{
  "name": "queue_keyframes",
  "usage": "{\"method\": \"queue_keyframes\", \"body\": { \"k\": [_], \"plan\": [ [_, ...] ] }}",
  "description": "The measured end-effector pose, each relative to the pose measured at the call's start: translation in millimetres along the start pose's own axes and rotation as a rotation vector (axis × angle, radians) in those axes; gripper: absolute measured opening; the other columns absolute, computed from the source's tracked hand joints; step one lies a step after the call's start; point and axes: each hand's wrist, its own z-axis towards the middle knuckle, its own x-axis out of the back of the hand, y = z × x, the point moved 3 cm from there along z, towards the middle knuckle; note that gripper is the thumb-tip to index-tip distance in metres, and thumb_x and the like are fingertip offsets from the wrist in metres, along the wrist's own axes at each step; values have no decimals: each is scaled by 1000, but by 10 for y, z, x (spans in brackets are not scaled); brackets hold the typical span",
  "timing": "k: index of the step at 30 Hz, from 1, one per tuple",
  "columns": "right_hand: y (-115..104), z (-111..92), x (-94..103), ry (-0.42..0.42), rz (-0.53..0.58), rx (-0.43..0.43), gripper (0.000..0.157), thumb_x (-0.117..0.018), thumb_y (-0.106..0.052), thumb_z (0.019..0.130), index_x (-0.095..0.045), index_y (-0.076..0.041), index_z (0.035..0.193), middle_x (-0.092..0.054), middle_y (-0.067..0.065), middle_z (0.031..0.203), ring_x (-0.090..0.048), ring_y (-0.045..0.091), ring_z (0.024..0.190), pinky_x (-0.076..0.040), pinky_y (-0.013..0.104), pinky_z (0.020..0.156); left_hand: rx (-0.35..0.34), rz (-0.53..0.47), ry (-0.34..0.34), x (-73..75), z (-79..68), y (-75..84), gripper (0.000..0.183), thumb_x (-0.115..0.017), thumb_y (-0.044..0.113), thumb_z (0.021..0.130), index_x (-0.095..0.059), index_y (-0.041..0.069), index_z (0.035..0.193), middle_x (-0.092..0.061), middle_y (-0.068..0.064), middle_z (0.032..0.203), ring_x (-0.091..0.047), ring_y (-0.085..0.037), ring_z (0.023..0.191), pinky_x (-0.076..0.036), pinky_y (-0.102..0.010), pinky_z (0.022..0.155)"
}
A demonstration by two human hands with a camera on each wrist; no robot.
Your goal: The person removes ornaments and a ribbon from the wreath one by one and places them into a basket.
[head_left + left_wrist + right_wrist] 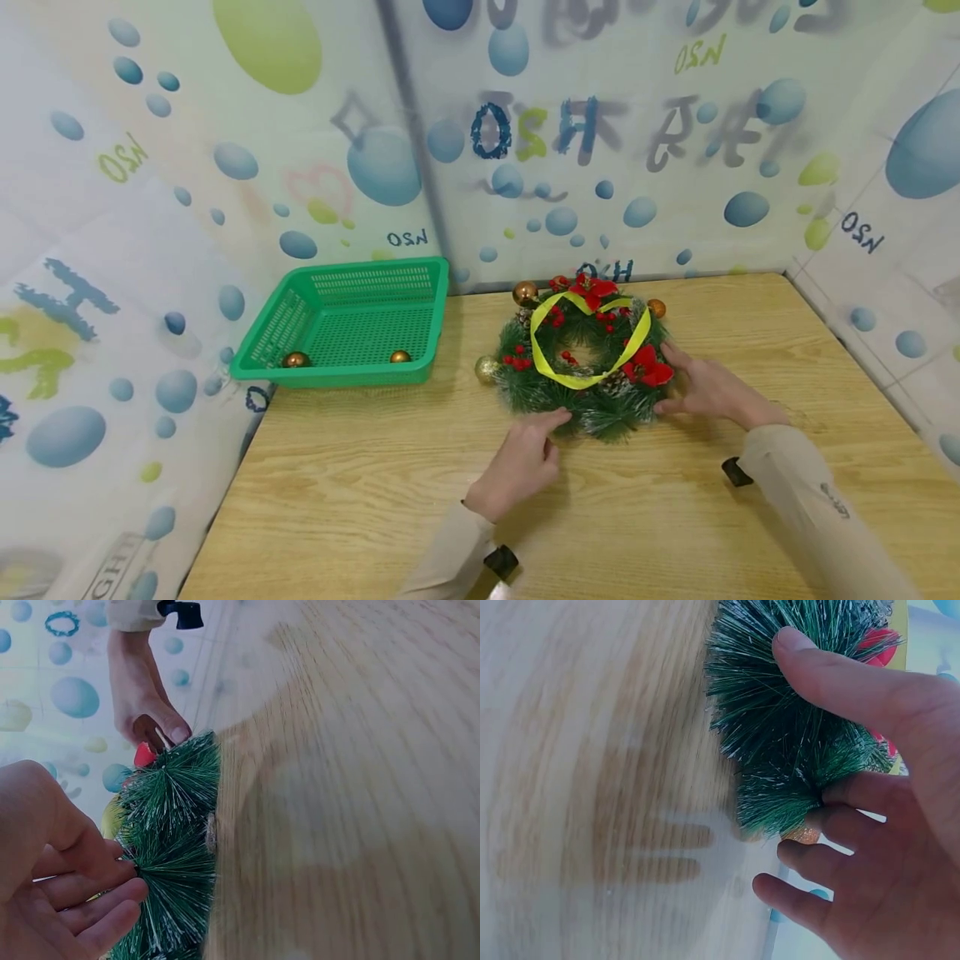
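A green artificial Christmas wreath [611, 417] lies on the table, dressed with red poinsettia flowers [648, 367], red berries, pinecones and baubles. A yellow ribbon [633, 340] forms a loose loop on top of it. At the wreath's front, my left hand [519, 462] touches the needles with an extended index finger; in the left wrist view its other fingers are loosely bent. My right hand [712, 389] is at the wreath's right side, thumb [832, 679] against the needles and fingers spread along the outer edge. Neither hand visibly grips anything.
A green plastic basket [352, 379] stands at the back left, with two copper-gold baubles [296, 359] inside. A gold glitter bauble [487, 369] sits at the wreath's left edge. The wood-grain table [337, 483] meets patterned walls behind and at both sides.
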Motion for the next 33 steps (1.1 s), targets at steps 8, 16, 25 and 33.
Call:
{"method": "queue_keyframes", "body": {
  "k": [8, 16, 25, 33],
  "plan": [
    [54, 48, 46, -19, 7, 4, 114, -85, -44, 79, -21, 13, 155, -21, 39, 158, -66, 51, 98, -45, 69, 103, -14, 3, -23, -49, 26, 48, 55, -53, -10, 84, -61, -1, 137, -63, -15, 140, -60, -28, 131, -51, -38, 110],
    [146, 130, 89, -73, 21, -11, 116, -87, -42, 78, -19, 10, 157, -19, 38, 159, -57, 54, 120, -41, 70, 107, -11, -16, -48, -97, 42, 88, 57, -52, -9, 85, -58, 0, 141, -59, -15, 144, -57, -28, 134, -49, -39, 113],
    [123, -6, 77, -28, 24, 8, 117, -85, -43, 80, -15, 7, 159, -37, 39, 150, -46, 58, 130, -44, 70, 104, -11, -80, -23, -56, -14, 16, 56, -49, -9, 89, -56, 2, 143, -56, -13, 148, -55, -24, 136, -51, -20, 84],
    [-82, -438, -15, 28, 51, -23, 97, -73, -35, 94, -15, 11, 157, -70, 26, 93, -59, 20, 53, -57, 45, 78, 92, -176, 112, 202, -91, -315, 57, -52, -12, 85, -55, -4, 142, -54, -19, 148, -50, -36, 140, -46, -44, 115]
  ]
}}
